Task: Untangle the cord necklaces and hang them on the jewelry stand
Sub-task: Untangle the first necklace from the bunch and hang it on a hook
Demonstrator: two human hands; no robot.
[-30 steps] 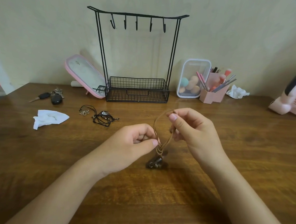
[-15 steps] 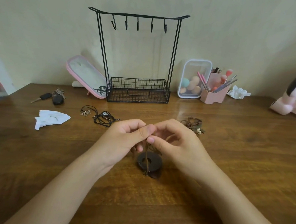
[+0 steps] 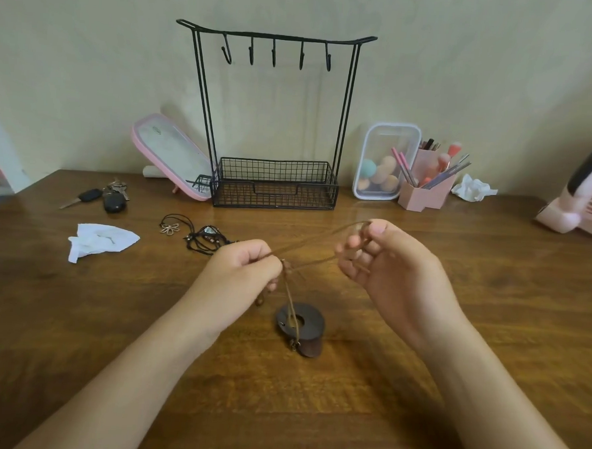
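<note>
A brown cord necklace (image 3: 315,256) stretches between my hands above the wooden table. My left hand (image 3: 242,273) pinches the cord near its knot. My right hand (image 3: 385,266) holds the cord's loop on its curled fingers, further right and a little higher. The necklace's dark round wooden pendant (image 3: 301,327) hangs from the cord just above the table, between my wrists. A tangle of black cord necklaces (image 3: 198,234) with a flower charm lies on the table to the left. The black wire jewelry stand (image 3: 276,120) stands at the back, its several hooks bare.
A pink-framed mirror (image 3: 169,156) leans left of the stand. Keys (image 3: 104,197) and a white tissue (image 3: 98,241) lie at the left. A clear box of sponges (image 3: 382,160), a pink brush holder (image 3: 426,190), a crumpled tissue (image 3: 473,189) and a pink fan (image 3: 584,201) are at the right.
My hands were pinched together over the pendant; they have now drawn apart, the right one moving right and up, stretching the brown cord open between them.
</note>
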